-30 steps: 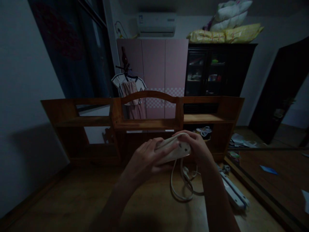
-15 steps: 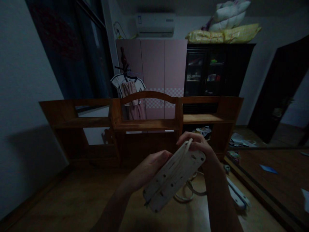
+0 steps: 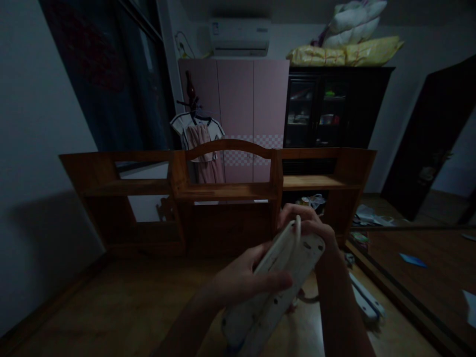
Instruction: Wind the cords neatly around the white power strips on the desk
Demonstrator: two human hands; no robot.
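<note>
Tilted between my hands is a white power strip (image 3: 277, 285), its back with screw holes facing me. My left hand (image 3: 251, 277) grips its left side, the thumb lying across the back. Around the upper end my right hand (image 3: 307, 223) is closed, near where a white cord (image 3: 298, 230) comes off the strip and runs down over its back. Part of a cord loop (image 3: 308, 297) shows behind the strip, between it and my right forearm. A second white power strip (image 3: 366, 300) lies on the wooden desktop to the right.
A wooden shelf unit (image 3: 226, 192) stands across the back of the desktop (image 3: 148, 302). Beyond it are a pink wardrobe (image 3: 236, 99), hanging clothes (image 3: 199, 134) and a black cabinet (image 3: 372, 109). At right, papers and bags (image 3: 372, 216) lie on a lower surface.
The power strip has shifted slightly right and down and tipped steeper. My left thumb has moved from its edge onto its back. The cord loops behind it are now mostly covered.
</note>
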